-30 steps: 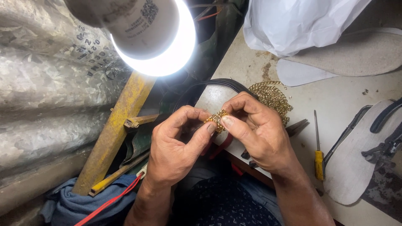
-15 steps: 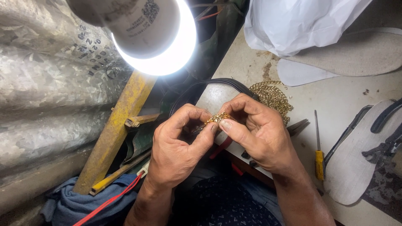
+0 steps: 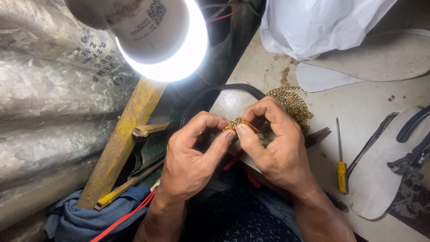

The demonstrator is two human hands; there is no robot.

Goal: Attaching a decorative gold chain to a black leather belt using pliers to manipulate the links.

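Both hands meet at the middle of the view, just above the person's lap, palms turned inward and wrists angled up from the bottom edge. The left hand (image 3: 190, 163) curls its fingers into a loose arch, thumb stretched toward the right, its tip pressed against a small piece of gold chain (image 3: 239, 123). The right hand (image 3: 275, 143) comes in from the other side, thumb and forefinger pinching the same piece, so the two thumbs nearly touch under it. The chain piece sits between the fingertips, above the near edge of the worktable (image 3: 367, 107); most of it is covered by the fingers, and its links cannot be made out. Just behind the right hand lies a heap of gold chain (image 3: 293, 103), partly hidden by the knuckles, and whether it joins the pinched piece cannot be told. A dark tool (image 3: 319, 134) pokes out beside the right hand, its shape unclear. A yellow-handled screwdriver (image 3: 341, 161) lies on the table, near a sandal (image 3: 385, 170) cut off by the right edge. A glaring lamp (image 3: 165, 40) washes out the upper left.
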